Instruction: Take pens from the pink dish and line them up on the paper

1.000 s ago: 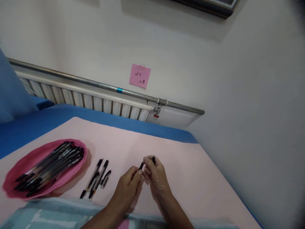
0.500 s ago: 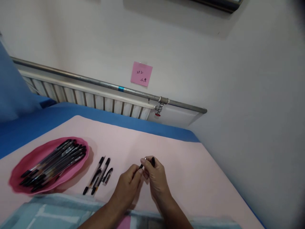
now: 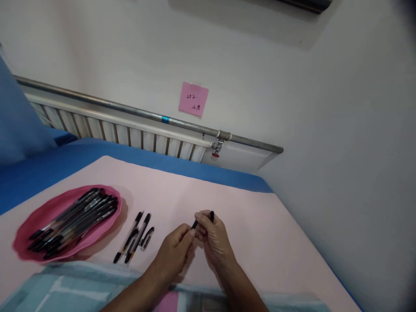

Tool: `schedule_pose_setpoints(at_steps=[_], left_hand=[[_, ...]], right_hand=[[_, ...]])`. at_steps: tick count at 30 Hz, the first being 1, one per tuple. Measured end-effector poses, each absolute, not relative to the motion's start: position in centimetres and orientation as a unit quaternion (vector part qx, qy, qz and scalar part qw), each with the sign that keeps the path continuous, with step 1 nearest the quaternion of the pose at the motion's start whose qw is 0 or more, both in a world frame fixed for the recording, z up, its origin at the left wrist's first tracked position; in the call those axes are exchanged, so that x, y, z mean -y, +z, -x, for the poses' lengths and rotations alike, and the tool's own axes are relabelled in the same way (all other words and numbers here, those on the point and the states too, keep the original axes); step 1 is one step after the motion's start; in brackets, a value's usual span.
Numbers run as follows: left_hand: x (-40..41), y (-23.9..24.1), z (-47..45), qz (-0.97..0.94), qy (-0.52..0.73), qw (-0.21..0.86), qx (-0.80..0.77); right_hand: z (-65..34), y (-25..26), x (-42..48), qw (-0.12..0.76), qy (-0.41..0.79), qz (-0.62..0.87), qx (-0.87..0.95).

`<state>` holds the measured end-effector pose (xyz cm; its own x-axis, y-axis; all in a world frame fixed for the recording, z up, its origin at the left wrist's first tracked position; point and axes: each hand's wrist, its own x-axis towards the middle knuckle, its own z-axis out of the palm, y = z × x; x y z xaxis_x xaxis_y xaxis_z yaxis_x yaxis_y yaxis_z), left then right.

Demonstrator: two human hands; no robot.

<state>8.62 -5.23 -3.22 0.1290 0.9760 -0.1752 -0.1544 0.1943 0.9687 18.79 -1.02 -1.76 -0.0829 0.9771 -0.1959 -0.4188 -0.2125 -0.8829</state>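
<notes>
The black pen [image 3: 194,225] between my hands sits over the pink tabletop [image 3: 273,242], a slim dark length showing at my fingertips. My left hand [image 3: 175,251] is curled nearly closed, thumb and fingers pinching its near end. My right hand [image 3: 212,236] is folded too, thumb and fingertip closed on its far end. A black end [image 3: 212,216] pokes up out of that right fist; I can't tell whether it belongs to the same pen.

Taking my hands as the centre and 12 as straight ahead, two clear-barrelled pens lie side by side at 9 o'clock, a left one [image 3: 134,225] and a right one [image 3: 140,236]. A loose black pen cap [image 3: 147,238] lies just beside them on my side. Farther out at 9 is a pink oval dish [image 3: 56,206] with a wavy rim, heaped with black-ended pens [image 3: 78,221].

A patterned light-blue cloth [image 3: 74,290] spreads at 8. The white radiator [image 3: 120,134] runs along 10 to 11, under a metal pipe [image 3: 130,111]. A pink note [image 3: 193,99] with handwriting is on the wall at 12.
</notes>
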Motion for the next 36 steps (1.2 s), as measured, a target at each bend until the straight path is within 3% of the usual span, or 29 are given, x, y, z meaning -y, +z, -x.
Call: schedule_pose_setpoints(at_steps=[6, 13, 20, 25, 36], left_hand=[[5.34, -3.22, -8.51, -0.462, 0.458, 0.584, -0.485], [5.28, -3.10, -7.96, -0.529, 0.456, 0.464, -0.545], [5.07, -2.81, -8.00, -0.446, 0.442, 0.594, -0.503], [5.17, -2.94, -7.97, -0.467, 0.444, 0.571, -0.509], [5.11, -2.81, -7.85, -0.485, 0.442, 0.541, -0.526]], right_hand=[[-18.84, -1.63, 1.06, 0.525, 0.670, 0.399, 0.341], [-18.55, -2.13, 1.18, 0.522, 0.627, 0.444, 0.370], [-18.76, -2.12, 1.09, 0.503, 0.679, 0.405, 0.350], [-18.68, -2.16, 1.05, 0.537, 0.645, 0.415, 0.350], [-18.53, -2.18, 1.13, 0.522, 0.647, 0.419, 0.366]])
